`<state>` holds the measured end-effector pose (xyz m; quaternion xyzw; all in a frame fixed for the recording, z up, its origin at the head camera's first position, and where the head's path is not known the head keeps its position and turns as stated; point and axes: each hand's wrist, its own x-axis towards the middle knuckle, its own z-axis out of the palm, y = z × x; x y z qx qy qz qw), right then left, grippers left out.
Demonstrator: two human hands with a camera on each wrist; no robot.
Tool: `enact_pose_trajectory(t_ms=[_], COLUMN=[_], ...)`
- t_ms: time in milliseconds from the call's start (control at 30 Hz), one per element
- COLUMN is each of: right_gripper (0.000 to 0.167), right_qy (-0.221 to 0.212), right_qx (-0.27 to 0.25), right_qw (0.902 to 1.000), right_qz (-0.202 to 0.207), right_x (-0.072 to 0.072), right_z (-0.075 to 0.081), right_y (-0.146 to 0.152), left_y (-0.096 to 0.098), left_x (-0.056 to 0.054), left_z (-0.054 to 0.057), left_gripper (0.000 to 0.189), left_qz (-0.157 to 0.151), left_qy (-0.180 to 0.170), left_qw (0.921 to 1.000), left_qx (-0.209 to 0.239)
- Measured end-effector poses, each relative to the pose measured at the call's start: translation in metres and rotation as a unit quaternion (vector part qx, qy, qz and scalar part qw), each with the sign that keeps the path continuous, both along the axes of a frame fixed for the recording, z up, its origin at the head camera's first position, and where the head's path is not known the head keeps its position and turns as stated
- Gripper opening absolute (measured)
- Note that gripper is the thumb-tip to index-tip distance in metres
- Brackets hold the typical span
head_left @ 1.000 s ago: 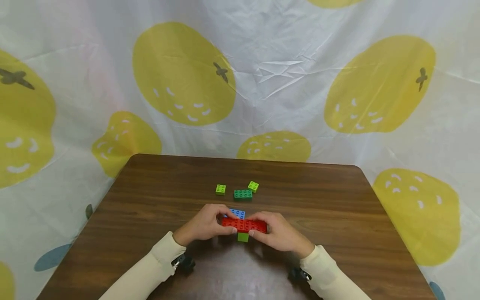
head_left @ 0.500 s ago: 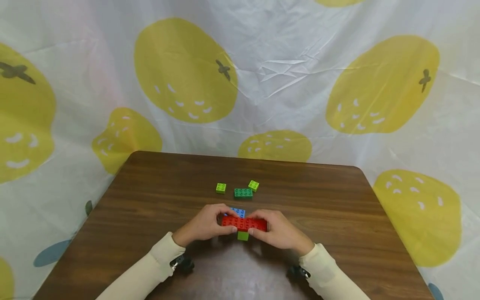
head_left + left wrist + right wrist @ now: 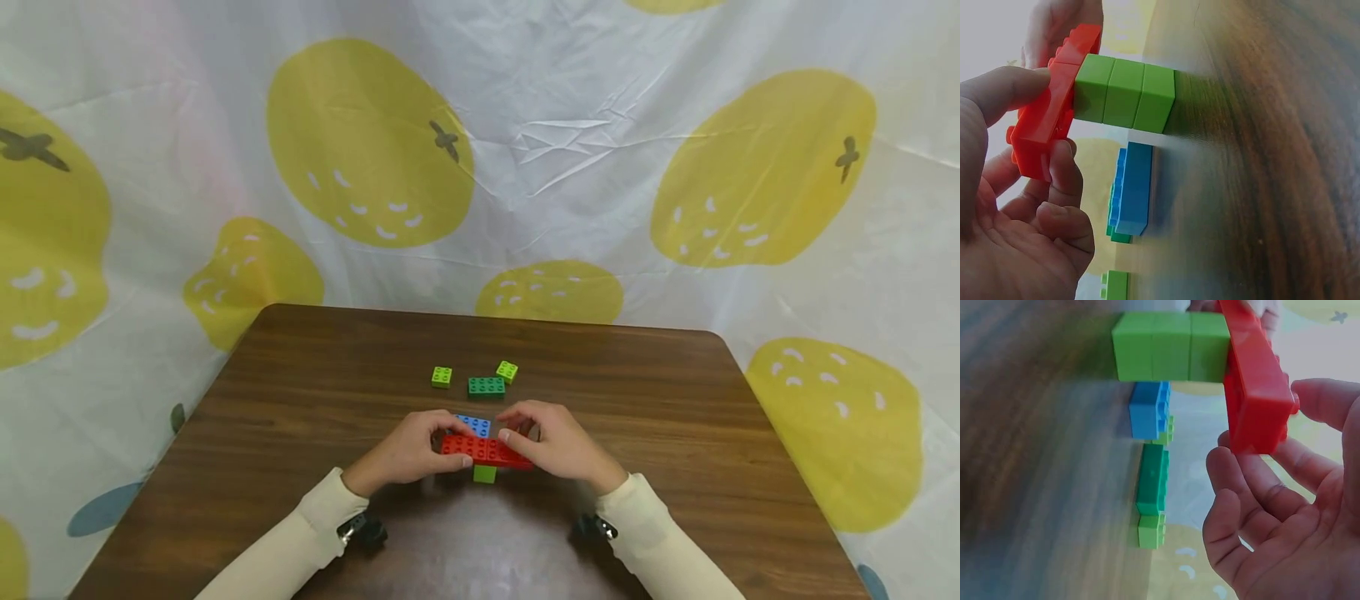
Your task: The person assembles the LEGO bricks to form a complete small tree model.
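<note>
Two red toy bricks lie end to end across a column of three lime green bricks (image 3: 1125, 94) standing on the table. My left hand (image 3: 414, 447) pinches the left red brick (image 3: 1041, 125), thumb on its near side and fingers round the far side and underneath. Around the right red brick (image 3: 1260, 412) my right hand (image 3: 561, 443) is loosely curved and raised; its thumb is beside the studs in the right wrist view. Just behind the column is a blue brick (image 3: 480, 427), partly covered by the left fingers in the head view.
Farther back on the brown table (image 3: 645, 400) lie a dark green brick (image 3: 486, 387) and two small lime bricks, one at its left (image 3: 442, 377) and one at its right (image 3: 507, 372). A lemon-patterned cloth (image 3: 570, 192) hangs behind the table.
My right hand has let go of the right red brick and risen slightly, its thumb now higher. The left hand keeps its pinch; the bricks have barely shifted.
</note>
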<state>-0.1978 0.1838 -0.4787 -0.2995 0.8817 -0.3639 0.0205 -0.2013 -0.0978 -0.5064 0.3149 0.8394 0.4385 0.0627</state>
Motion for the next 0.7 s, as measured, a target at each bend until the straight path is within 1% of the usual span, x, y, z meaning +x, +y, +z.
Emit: enact_pose_trajectory(t_ms=[133,300,367,467,700], right_gripper=[0.032,0.033,0.033,0.034,0.037], right_qy=[0.002,0.006,0.001,-0.017,-0.053], right_qx=[-0.008,-0.008,-0.003,0.006,0.020], right_qw=[0.9999,0.9999,1.0000,0.9998,0.9983], right_qz=[-0.007,-0.007,-0.007,-0.007,-0.015], right_x=[-0.009,-0.021,-0.025,-0.031,-0.046], right_z=[0.002,0.000,-0.003,-0.009,-0.026], right_y=[0.001,-0.001,-0.002,-0.005,-0.008], left_y=[0.000,0.000,0.000,0.000,-0.002], left_x=[0.000,0.000,0.000,0.000,0.001], left_z=[0.002,0.004,0.004,0.004,0.003], left_gripper=[0.033,0.033,0.033,0.033,0.033], left_qz=[-0.002,-0.005,-0.006,-0.007,-0.013], left_qy=[-0.007,-0.014,-0.015,-0.016,-0.022], left_qw=[1.0000,0.9998,0.9997,0.9996,0.9994], left_qx=[-0.005,-0.014,-0.017,-0.022,-0.021])
